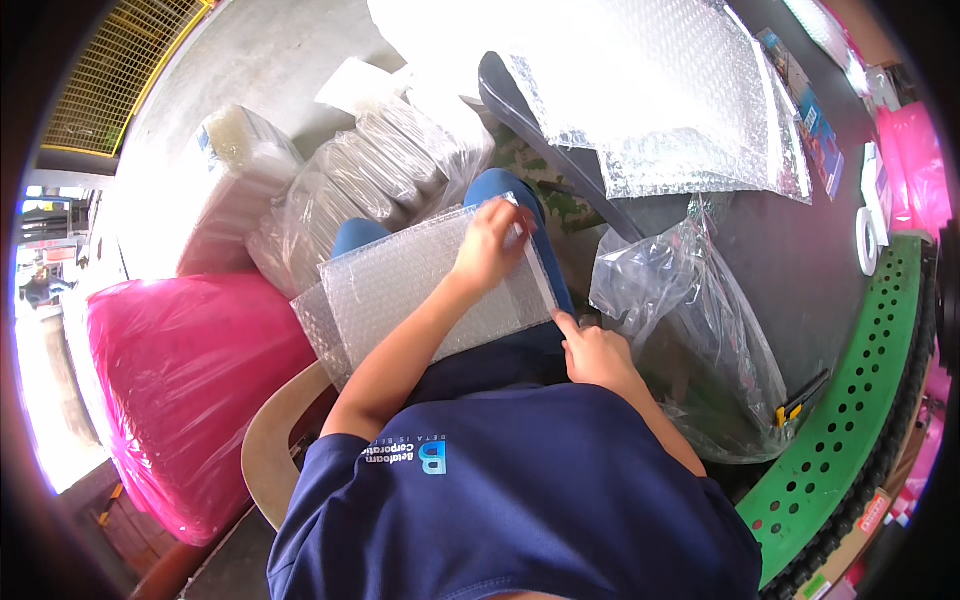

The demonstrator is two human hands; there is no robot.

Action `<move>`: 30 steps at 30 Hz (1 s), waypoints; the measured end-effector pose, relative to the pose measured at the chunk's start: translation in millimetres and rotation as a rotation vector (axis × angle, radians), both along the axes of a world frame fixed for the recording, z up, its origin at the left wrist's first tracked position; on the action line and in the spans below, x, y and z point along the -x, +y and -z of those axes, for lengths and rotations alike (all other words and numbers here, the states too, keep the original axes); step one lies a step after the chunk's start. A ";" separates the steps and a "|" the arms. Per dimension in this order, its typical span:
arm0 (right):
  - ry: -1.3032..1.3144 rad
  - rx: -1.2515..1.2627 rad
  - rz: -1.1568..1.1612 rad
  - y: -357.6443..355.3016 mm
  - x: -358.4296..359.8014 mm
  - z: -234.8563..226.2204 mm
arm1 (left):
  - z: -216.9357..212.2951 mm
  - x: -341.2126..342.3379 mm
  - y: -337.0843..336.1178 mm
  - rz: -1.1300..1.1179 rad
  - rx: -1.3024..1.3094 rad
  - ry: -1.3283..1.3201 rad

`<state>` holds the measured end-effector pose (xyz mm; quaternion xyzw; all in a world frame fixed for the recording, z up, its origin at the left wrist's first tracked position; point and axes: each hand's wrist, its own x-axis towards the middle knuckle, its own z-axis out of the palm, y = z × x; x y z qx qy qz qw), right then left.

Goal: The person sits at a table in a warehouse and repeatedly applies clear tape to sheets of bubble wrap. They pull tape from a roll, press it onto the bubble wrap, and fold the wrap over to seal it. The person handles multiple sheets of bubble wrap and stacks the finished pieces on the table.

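Across my lap lies a clear bubble wrap bag, flat, with a smooth strip along its right edge. Another bubble wrap piece sticks out from under its left side. My left hand is closed, its fingers curled on the bag's far right corner. At the near right corner, my right hand pinches the edge, one digit stretched along it and the other fingers folded in. What lies under the left fingers is partly hidden.
White bubble wrap sheets pile on the dark table. A clear plastic bag hangs to my right, near a yellow-black cutter and a green perforated rail. Pink wrapped bundle and bagged stacks stand left and ahead.
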<state>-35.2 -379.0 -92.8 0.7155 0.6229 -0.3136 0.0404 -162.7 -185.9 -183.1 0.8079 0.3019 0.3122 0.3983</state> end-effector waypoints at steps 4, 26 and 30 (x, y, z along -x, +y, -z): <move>0.084 -0.088 0.124 0.5 -12.1 -6.0 | -26.0 16.5 -51.0 0.438 0.110 -0.018; 0.474 -0.330 0.186 20.3 -36.3 63.2 | -12.1 4.8 -65.9 0.303 -0.024 0.335; 0.602 -0.395 0.314 8.8 -17.0 77.2 | -14.0 5.7 -63.9 0.328 -0.013 0.360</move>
